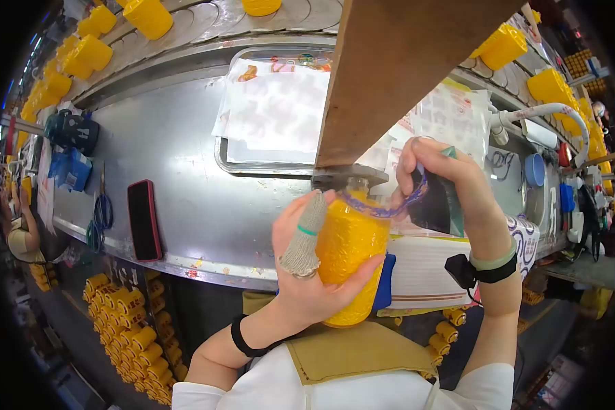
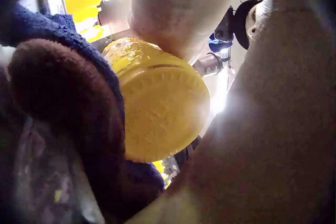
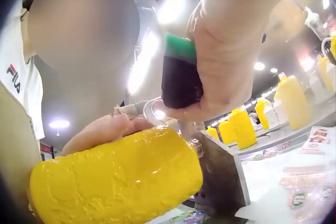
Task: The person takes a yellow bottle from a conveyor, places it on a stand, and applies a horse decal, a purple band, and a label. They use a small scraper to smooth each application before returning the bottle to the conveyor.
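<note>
A glossy yellow bottle with a clear neck leans upright in my left hand, whose fingers and thumb grip its sides. A grey knitted finger cover with a green band sits on one left finger. The bottle's round base faces the left wrist camera. My right hand holds a black-and-green pad beside the bottle's shoulder. A purple-blue curved strip runs from around the bottle's shoulder up to the right fingers. The bottle's neck is right at the foot of a wooden post.
A metal tray lined with white sheets lies behind the post. On the steel table are a red-edged phone and blue-handled scissors. Yellow bottles stand along a conveyor; stacked yellow pieces sit below.
</note>
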Tool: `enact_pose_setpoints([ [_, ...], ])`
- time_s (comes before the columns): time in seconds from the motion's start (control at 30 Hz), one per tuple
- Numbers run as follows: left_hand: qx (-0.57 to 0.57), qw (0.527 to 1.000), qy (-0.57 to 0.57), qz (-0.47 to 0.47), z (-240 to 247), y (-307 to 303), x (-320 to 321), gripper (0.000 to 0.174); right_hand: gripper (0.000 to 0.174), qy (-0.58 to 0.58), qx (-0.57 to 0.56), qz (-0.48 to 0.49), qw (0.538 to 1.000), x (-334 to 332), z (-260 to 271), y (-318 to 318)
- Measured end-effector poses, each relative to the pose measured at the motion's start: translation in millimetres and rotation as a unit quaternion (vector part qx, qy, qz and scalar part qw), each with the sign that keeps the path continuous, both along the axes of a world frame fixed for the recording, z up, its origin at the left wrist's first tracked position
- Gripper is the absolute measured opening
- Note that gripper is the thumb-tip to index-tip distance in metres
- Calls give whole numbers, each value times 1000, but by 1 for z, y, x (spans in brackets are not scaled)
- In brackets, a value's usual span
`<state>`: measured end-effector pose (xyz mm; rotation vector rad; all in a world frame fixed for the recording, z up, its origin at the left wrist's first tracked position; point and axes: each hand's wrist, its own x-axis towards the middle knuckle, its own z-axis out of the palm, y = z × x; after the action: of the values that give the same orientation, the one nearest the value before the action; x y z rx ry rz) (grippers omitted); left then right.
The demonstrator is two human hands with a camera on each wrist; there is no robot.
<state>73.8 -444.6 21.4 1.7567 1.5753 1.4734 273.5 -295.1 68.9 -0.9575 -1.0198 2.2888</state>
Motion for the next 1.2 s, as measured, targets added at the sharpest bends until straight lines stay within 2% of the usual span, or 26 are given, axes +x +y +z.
enact_pose_setpoints([
  [0.03, 0, 1000, 0, 0, 0, 1, -1, 78, 28, -12, -10, -19, 1000, 2, -2, 1],
  [0.1, 6, 998, 59, -11, -1, 3, -1, 97, 28, -17, -12, -17, 1000, 4, -5, 4],
  [0.17, -3, 999, 40, -28, -5, 3, 2, 93, 29, -41, -1, -18, 999, 2, -3, 5],
  [0.23, -75, 993, -73, -59, -8, 2, 5, 77, 30, -37, -7, -4, 999, 3, -5, 8],
  [0.47, -85, 992, -57, -70, 0, 7, 4, 73, 30, -19, -28, 22, 999, -2, -2, 6],
  [0.53, -58, 993, 41, -95, 1, 9, 1, 69, 30, -32, -29, 21, 999, -2, -4, 8],
  [0.67, -38, 997, 36, -61, -5, 4, 4, 65, 30, -35, -19, 24, 999, 1, -12, 9],
  [0.83, -35, 999, -30, -20, -5, 3, 8, 66, 31, -36, -28, 0, 999, 7, -21, 7],
  [0.93, -18, 997, 7, -71, -1, 14, 3, 68, 32, -31, -36, -5, 999, 9, -24, 5],
  [1.2, -10, 999, 20, -34, -5, 7, 5, 67, 34, -14, -66, -15, 998, 8, -26, 0],
])
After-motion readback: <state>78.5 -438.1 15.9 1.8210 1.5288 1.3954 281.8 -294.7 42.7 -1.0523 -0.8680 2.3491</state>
